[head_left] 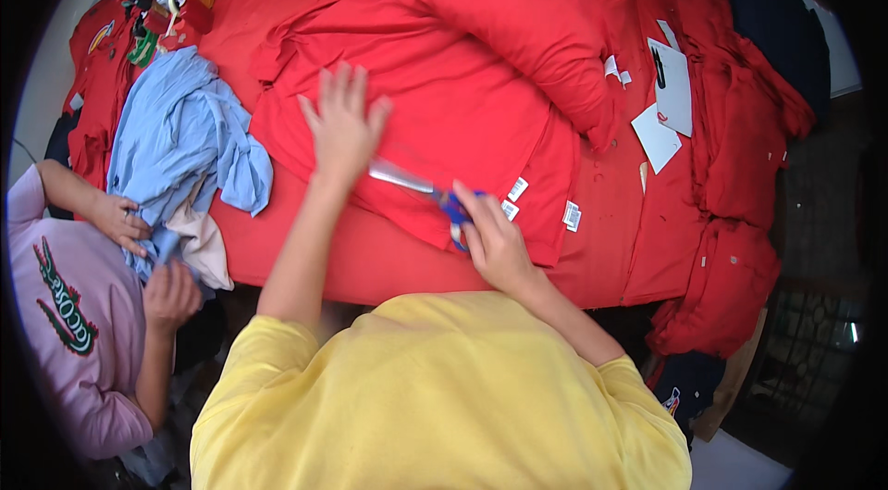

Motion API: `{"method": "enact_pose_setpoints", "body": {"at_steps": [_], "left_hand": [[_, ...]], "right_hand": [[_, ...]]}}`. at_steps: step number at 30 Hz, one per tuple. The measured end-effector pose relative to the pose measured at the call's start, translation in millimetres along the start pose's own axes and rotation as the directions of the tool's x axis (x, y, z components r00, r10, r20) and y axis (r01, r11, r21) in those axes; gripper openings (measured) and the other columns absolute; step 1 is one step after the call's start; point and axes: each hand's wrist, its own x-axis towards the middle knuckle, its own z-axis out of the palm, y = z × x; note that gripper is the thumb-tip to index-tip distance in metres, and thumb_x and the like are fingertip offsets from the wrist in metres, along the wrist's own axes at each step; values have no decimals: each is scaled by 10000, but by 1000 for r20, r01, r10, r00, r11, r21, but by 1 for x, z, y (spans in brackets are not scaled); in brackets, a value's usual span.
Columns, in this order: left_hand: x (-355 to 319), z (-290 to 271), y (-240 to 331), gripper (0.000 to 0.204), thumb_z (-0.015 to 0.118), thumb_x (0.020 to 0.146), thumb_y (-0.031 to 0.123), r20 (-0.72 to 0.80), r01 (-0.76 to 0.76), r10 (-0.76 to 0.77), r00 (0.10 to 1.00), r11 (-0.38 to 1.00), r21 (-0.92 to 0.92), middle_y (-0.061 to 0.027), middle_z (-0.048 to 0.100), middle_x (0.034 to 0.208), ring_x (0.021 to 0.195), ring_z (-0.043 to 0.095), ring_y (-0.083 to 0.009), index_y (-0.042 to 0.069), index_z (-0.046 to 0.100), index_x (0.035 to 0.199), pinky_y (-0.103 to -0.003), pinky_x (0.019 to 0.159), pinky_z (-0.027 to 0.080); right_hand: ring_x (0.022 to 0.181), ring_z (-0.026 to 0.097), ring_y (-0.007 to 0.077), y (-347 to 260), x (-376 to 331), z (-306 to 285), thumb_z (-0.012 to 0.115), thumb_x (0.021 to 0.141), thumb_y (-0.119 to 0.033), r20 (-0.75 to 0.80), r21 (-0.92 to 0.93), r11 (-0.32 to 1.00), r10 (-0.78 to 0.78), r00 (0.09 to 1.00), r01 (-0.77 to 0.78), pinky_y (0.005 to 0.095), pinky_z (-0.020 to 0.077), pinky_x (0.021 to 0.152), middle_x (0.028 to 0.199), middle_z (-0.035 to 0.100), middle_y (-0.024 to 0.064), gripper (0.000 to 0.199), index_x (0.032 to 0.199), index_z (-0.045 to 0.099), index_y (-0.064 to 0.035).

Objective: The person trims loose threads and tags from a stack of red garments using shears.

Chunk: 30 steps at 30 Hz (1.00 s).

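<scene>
A red garment [435,111] lies spread over the red-covered table in front of me, its white tags [511,198] at the near right. Over its left part my left hand [342,124] is open, fingers spread and slightly blurred; whether it touches the cloth I cannot tell. My right hand [495,240] is closed round the blue handles of a pair of scissors [402,177]. The blades point left, toward my left wrist, and look closed, just above the garment's near part.
Bulky red cloth [518,9] is heaped at the back. White papers [672,87] with a black pen lie at right, beside stacked red garments [731,138]. At left, a person in pink [92,323] handles light blue cloth [176,129]; small tools [171,9] lie beyond it.
</scene>
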Motion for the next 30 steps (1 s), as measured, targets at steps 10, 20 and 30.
{"method": "enact_pose_setpoints", "body": {"at_steps": [10,20,30], "left_hand": [[-126,-65,90,272,721,799,315,92,133,-108,990,934,-330,-71,529,912,910,472,-272,77,595,759,-408,769,361],[-105,-80,120,202,631,896,197,365,484,-321,874,646,-590,-69,599,741,723,598,-199,32,628,779,-321,679,435],[-101,-73,150,232,557,903,-8,617,465,-179,766,-508,-725,-100,648,1066,947,625,-144,-19,579,1134,-292,853,504]], "right_hand": [[1090,610,208,28,-90,-42,449,902,69,164,600,617,527,834,-509,286,498,827,1066,554,103,518,1406,339,14],[881,597,105,42,-96,-86,590,872,13,306,477,720,402,863,-504,236,514,729,1018,535,73,566,1392,371,50],[772,596,99,43,-92,-92,627,859,-35,183,293,917,223,957,-270,258,514,691,931,567,81,570,1381,405,21]]}}
